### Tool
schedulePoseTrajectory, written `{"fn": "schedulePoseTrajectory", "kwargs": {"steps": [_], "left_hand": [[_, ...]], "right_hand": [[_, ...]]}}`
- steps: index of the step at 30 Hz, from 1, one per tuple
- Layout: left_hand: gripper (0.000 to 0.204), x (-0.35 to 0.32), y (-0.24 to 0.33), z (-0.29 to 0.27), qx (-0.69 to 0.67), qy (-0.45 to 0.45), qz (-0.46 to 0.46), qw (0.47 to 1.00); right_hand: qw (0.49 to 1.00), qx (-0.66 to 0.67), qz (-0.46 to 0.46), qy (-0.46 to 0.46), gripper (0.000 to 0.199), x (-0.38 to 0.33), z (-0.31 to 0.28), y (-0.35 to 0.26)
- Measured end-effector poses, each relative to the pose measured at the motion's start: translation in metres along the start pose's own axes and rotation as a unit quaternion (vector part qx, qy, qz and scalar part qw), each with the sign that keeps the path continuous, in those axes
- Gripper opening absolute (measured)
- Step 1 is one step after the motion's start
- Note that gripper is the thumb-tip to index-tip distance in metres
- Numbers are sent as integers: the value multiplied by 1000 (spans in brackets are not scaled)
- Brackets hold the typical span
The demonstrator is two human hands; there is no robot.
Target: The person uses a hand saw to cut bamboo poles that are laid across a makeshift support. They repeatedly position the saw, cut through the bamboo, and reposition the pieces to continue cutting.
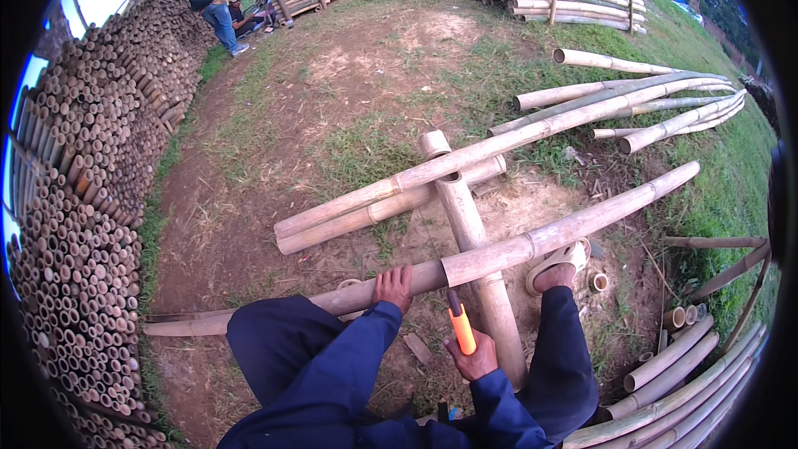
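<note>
Well left of the thick bamboo log (501,324) rises a tall stack of cut bamboo (83,258), with a standing person (218,0) and a seated person (241,18) beyond it. Left of the log, the left hand (394,289) lies over the long bamboo pole (490,259), its fingers close together and bent onto the surface. That pole passes across the top of the log and runs out on both sides. At the log's far end, two bamboo poles (391,208) lie side by side across it. Just left of the log's near part, the right hand (474,356) is curled around the orange handle of a tool (461,328); its dark blade points to the long pole, contact hard to tell. Right of the log are a cream sandal (544,270), a short bamboo ring (598,282) and, farther off, more bamboo poles (673,362)
</note>
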State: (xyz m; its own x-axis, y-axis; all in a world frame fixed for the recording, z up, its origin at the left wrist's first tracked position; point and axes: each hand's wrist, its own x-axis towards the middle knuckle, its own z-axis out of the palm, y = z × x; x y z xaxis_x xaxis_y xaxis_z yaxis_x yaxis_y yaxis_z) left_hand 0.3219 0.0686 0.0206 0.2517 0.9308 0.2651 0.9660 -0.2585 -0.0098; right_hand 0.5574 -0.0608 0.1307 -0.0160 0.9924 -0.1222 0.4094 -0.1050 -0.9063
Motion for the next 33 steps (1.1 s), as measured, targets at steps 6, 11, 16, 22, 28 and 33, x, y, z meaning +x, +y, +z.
{"fn": "schedulePoseTrajectory", "kwargs": {"steps": [6, 11, 16, 22, 28, 33], "left_hand": [[79, -1, 0, 1, 13, -11, -7, 1000], [88, -1, 0, 0, 6, -17, -6, 1000], [91, 1, 1, -2, 12, -31, -7, 999], [90, 4, -3, -3, 12, -51, -1, 999], [95, 8, -10, 2, 26, -83, 0, 996], [93, 11, -5, 0, -7, -80, -5, 997]], "right_hand": [[1000, -5, 6, -3, 31, 0, -2, -5], [1000, 0, 3, -4, 30, 0, -1, -1], [1000, 8, -4, 8, 29, -6, 1, 12], [1000, 5, 18, -10, 25, -53, -19, 5], [999, -17, 29, -13, 25, -113, -65, -48], [999, -7, 48, 3, 26, -135, -76, -52]]}}
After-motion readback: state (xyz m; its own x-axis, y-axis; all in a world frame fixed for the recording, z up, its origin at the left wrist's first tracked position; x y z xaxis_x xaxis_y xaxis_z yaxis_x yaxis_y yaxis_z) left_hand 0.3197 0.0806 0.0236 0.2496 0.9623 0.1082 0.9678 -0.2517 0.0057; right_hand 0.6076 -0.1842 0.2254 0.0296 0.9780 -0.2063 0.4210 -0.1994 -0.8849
